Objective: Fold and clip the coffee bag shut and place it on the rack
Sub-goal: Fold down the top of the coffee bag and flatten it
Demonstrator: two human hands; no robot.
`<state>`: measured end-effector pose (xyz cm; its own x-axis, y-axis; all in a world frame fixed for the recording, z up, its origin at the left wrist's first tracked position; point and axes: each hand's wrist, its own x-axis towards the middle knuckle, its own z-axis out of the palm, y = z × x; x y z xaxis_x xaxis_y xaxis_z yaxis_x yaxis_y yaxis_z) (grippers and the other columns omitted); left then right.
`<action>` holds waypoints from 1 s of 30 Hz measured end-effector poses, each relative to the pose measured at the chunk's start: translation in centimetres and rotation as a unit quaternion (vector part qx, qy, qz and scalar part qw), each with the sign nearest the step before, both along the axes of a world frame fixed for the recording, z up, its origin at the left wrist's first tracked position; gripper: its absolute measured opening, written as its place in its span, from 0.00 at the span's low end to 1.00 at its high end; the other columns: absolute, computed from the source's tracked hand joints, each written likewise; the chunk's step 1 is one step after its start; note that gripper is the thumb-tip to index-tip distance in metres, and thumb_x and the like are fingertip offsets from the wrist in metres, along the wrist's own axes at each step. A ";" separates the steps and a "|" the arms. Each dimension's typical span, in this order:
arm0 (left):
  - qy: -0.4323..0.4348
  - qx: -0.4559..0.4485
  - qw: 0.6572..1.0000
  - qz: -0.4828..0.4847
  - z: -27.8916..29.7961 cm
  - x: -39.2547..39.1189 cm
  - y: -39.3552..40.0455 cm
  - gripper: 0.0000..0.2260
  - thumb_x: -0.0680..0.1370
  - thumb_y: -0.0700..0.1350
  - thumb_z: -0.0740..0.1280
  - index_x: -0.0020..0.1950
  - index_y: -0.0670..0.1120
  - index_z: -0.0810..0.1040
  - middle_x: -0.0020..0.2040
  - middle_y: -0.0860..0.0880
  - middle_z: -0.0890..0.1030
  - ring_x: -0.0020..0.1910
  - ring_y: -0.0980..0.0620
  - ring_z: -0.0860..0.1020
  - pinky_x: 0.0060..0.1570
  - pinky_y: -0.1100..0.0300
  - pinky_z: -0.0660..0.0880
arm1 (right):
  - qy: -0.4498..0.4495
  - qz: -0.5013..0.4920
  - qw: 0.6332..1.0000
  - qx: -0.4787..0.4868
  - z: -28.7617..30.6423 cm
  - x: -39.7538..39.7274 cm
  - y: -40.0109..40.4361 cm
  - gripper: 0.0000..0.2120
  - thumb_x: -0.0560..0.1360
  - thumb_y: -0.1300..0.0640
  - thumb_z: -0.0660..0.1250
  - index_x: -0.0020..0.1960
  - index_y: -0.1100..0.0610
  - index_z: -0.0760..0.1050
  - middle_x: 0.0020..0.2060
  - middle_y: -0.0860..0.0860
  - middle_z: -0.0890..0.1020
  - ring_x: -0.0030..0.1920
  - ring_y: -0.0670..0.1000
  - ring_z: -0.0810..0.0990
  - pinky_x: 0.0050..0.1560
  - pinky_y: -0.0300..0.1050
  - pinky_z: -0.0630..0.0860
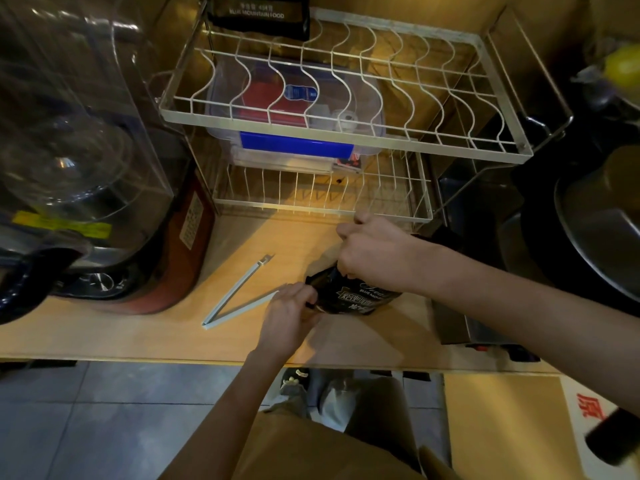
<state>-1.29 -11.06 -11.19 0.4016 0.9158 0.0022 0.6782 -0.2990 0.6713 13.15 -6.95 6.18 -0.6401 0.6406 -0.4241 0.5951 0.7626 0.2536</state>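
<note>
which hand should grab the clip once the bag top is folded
Left. The left hand grips the coffee bag right beside the open clip; the right hand is on the bag's far side.

Black bag, white wire, warm wood

We see a black coffee bag (349, 294) with white lettering, a pale grey-white clip (239, 296) on the tan wooden counter (138, 334), a white wire rack (346, 98), and a clear box (294, 109) holding red contents, with a blue front panel.

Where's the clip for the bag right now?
The long white clip lies open in a V on the wooden counter, just left of the left hand and the black coffee bag, in front of the wire rack.
</note>
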 end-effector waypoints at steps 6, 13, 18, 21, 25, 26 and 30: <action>-0.074 0.029 0.995 0.061 -0.1 -0.5 -0.8 0.07 0.68 0.38 0.68 0.32 0.42 0.70 0.32 0.43 0.77 0.38 0.51 0.71 0.49 0.54 0.72 | 0.031 -0.051 0.998 0.000 -0.2 1.3 0.6 0.05 0.75 0.60 0.63 0.46 0.54 0.78 0.43 0.52 0.82 0.54 0.53 0.72 0.58 0.50 0.67; -0.058 -0.012 0.996 0.065 0.8 0.0 -0.8 0.12 0.62 0.36 0.76 0.40 0.42 0.76 0.34 0.47 0.78 0.38 0.46 0.76 0.47 0.55 0.71 | 0.052 -0.062 0.997 -0.005 -0.3 1.9 0.4 0.08 0.77 0.57 0.60 0.49 0.54 0.79 0.45 0.52 0.82 0.55 0.53 0.72 0.57 0.50 0.65; -0.057 -0.026 0.998 0.027 0.2 0.1 -0.9 0.11 0.62 0.39 0.76 0.31 0.42 0.73 0.30 0.44 0.79 0.37 0.53 0.71 0.37 0.52 0.73 | 0.066 -0.068 0.995 -0.012 -0.4 2.2 0.1 0.08 0.76 0.57 0.61 0.49 0.54 0.79 0.45 0.53 0.81 0.56 0.54 0.71 0.57 0.52 0.67; -0.058 -0.014 0.998 0.032 0.2 0.3 -1.2 0.09 0.65 0.41 0.75 0.31 0.42 0.75 0.33 0.44 0.78 0.39 0.51 0.72 0.40 0.54 0.72 | 0.062 -0.097 0.993 -0.037 0.0 2.4 0.3 0.10 0.77 0.54 0.60 0.51 0.55 0.79 0.46 0.54 0.81 0.57 0.54 0.71 0.59 0.52 0.65; -0.028 0.011 0.998 0.059 0.5 0.6 -1.3 0.08 0.67 0.40 0.73 0.33 0.40 0.75 0.39 0.43 0.75 0.43 0.47 0.72 0.37 0.65 0.62 | 0.065 -0.092 0.993 -0.029 -0.2 2.4 0.3 0.10 0.76 0.52 0.61 0.51 0.53 0.79 0.47 0.53 0.81 0.57 0.53 0.71 0.58 0.50 0.63; -0.025 0.022 0.998 0.054 0.6 0.7 -1.4 0.08 0.67 0.40 0.72 0.33 0.40 0.75 0.38 0.42 0.76 0.43 0.48 0.72 0.36 0.64 0.63 | 0.075 -0.097 0.992 -0.029 -0.2 2.5 0.3 0.10 0.76 0.52 0.61 0.51 0.53 0.79 0.47 0.52 0.81 0.56 0.52 0.71 0.58 0.50 0.63; -0.071 0.010 0.990 0.120 0.9 0.6 -1.2 0.07 0.67 0.38 0.73 0.33 0.40 0.76 0.39 0.41 0.76 0.39 0.50 0.72 0.35 0.65 0.62 | 0.085 -0.115 0.989 -0.041 1.0 3.2 0.3 0.09 0.76 0.52 0.62 0.53 0.51 0.78 0.49 0.50 0.79 0.56 0.50 0.71 0.60 0.49 0.62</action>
